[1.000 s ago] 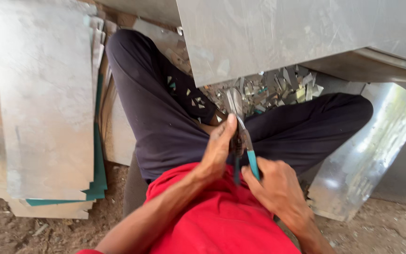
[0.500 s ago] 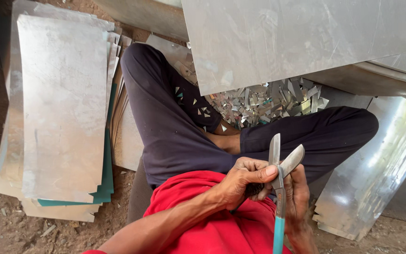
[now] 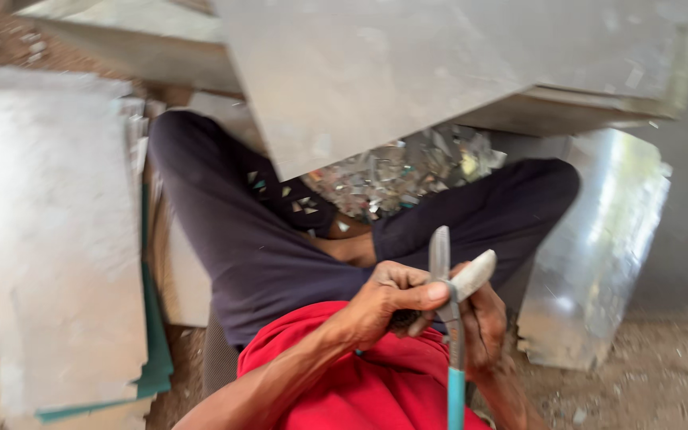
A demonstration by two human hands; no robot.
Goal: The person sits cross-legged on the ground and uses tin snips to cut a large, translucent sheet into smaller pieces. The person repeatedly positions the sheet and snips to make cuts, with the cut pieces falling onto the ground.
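Dirt floor (image 3: 662, 374); hands grip snips (image 3: 449, 318).

Seated person, cross-legged, dark trousers, red shirt. Left hand (image 3: 388, 302) grips metal snips (image 3: 449, 318) near the pivot; blades open, pointing up and away; teal handle runs down toward the lower edge. Right hand (image 3: 483, 326) sits behind the snips, touching them. Pile of small shiny metal offcuts (image 3: 396, 171) between the knees. Stack of grey metal sheets (image 3: 49, 247) at the person's left, a green sheet beneath. Large grey sheet (image 3: 408, 72) overhead. Curved shiny sheet (image 3: 599, 255) at the person's right. Picture blurred.
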